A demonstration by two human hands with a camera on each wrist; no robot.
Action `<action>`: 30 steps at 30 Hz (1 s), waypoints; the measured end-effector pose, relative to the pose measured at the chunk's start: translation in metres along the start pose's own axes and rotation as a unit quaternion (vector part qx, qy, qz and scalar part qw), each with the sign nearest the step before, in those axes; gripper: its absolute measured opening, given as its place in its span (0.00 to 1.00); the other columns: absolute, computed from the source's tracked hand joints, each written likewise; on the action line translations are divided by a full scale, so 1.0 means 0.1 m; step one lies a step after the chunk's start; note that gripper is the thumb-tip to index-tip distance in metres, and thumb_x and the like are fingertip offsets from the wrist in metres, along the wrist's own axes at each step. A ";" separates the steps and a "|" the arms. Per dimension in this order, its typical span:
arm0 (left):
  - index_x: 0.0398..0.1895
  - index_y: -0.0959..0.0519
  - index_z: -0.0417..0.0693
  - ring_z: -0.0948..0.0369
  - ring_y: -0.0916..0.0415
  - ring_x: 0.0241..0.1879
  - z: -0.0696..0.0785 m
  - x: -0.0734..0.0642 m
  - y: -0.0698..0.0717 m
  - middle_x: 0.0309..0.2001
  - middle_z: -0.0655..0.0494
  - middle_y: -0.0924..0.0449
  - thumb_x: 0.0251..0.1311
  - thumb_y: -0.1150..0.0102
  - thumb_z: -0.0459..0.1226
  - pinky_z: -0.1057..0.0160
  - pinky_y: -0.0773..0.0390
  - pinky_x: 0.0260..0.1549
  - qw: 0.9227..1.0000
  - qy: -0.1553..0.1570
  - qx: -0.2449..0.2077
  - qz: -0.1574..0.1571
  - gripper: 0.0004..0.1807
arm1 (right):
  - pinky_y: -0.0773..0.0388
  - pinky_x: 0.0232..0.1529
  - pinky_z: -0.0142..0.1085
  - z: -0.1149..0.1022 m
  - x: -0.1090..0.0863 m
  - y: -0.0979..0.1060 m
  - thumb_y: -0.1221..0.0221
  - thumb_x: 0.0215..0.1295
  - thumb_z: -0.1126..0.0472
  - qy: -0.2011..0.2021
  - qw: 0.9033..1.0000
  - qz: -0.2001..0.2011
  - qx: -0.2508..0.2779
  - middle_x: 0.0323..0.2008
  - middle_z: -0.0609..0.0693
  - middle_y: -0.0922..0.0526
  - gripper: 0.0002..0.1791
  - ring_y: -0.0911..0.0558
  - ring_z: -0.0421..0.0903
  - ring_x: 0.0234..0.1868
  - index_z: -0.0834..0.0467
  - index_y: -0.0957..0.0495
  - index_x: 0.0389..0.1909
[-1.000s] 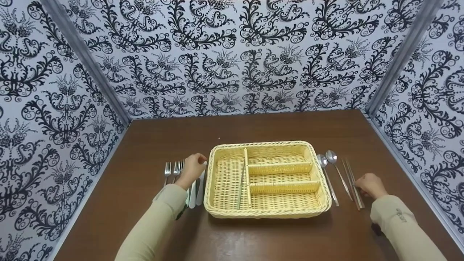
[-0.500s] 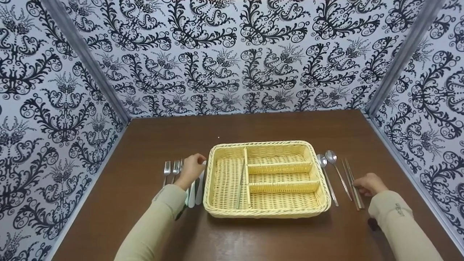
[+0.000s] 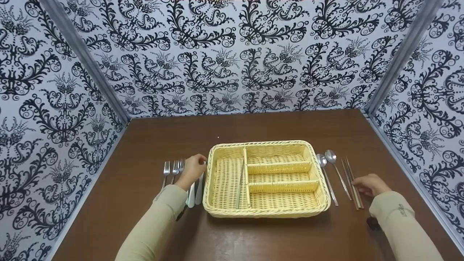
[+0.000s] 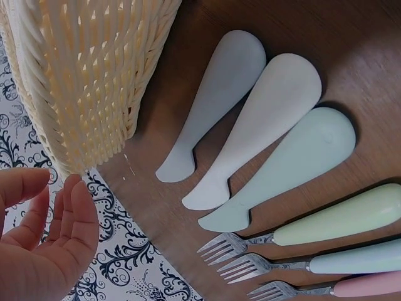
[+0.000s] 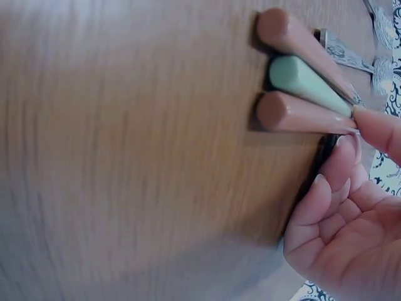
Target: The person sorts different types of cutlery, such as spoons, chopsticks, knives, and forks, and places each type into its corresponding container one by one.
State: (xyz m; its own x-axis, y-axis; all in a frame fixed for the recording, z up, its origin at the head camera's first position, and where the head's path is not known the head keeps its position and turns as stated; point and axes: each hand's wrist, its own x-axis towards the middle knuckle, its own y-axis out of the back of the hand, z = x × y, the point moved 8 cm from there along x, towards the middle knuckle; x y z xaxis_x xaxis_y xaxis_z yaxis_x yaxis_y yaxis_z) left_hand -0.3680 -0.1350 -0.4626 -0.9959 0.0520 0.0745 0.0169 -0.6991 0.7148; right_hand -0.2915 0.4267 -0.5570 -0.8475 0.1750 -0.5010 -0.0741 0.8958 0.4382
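Observation:
My right hand (image 3: 370, 184) pinches the nearest of several chopsticks between thumb and index finger. In the right wrist view this chopstick (image 5: 304, 114) has a pinkish end and lies beside a green-ended chopstick (image 5: 307, 80) and another pinkish one (image 5: 307, 47). My left hand (image 3: 192, 169) holds nothing; its fingers curl loosely near the left wall of the wicker basket (image 3: 268, 213). Under that hand lie a grey butter knife (image 4: 229, 75), a white one (image 4: 276, 100) and a pale green one (image 4: 294, 160). One thin chopstick (image 3: 240, 185) rests in the basket's long left compartment.
Three forks with green, blue and pink handles, the green-handled fork (image 4: 338, 222) uppermost in the left wrist view, lie left of the knives. Two spoons (image 3: 330, 156) lie between basket and chopsticks. Divider walls (image 3: 284, 184) split the basket's right side. Patterned walls (image 3: 217, 72) enclose the brown table (image 3: 246, 128).
The right fingertips have shifted very slightly left and away along the chopsticks. The left hand, basket and other cutlery stay where they were.

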 end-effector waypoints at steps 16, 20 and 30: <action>0.37 0.22 0.34 0.54 0.27 0.32 0.35 -0.06 -0.01 0.32 0.45 0.22 0.49 0.48 0.26 0.58 0.26 0.32 0.999 -0.047 -0.027 0.001 0.11 | 0.28 0.22 0.23 -0.21 -0.07 -0.05 0.48 0.62 0.63 0.009 0.981 -0.100 0.166 0.17 0.39 0.22 0.13 0.26 0.31 0.18 0.50 0.22 0.19; 0.39 0.21 0.37 0.55 0.25 0.34 0.58 -0.13 -0.11 0.34 0.46 0.21 0.52 0.47 0.28 0.58 0.25 0.33 0.997 -0.063 -0.032 -0.021 0.11 | 0.28 0.22 0.23 -0.66 -0.20 -0.15 0.50 0.63 0.67 0.072 0.969 -0.118 0.206 0.18 0.41 0.23 0.12 0.27 0.32 0.18 0.54 0.24 0.23; 0.39 0.22 0.34 0.57 0.24 0.33 1.28 -0.49 -0.60 0.34 0.44 0.21 0.54 0.44 0.28 0.68 0.24 0.31 0.975 -0.137 -0.136 -0.111 0.09 | 0.26 0.28 0.27 -1.62 -0.72 -0.80 0.48 0.60 0.70 0.198 0.953 -0.134 0.185 0.24 0.44 0.22 0.08 0.25 0.35 0.23 0.54 0.26 0.30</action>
State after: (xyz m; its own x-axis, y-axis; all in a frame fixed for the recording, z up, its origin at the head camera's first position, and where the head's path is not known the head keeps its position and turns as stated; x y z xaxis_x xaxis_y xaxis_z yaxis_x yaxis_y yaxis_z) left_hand -0.3092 -0.0042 -0.4196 -0.9106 0.3859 0.1477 -0.2582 -0.8106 0.5257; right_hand -0.3101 0.2763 -0.4348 -0.9616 -0.1825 -0.2048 -0.1872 0.9823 0.0037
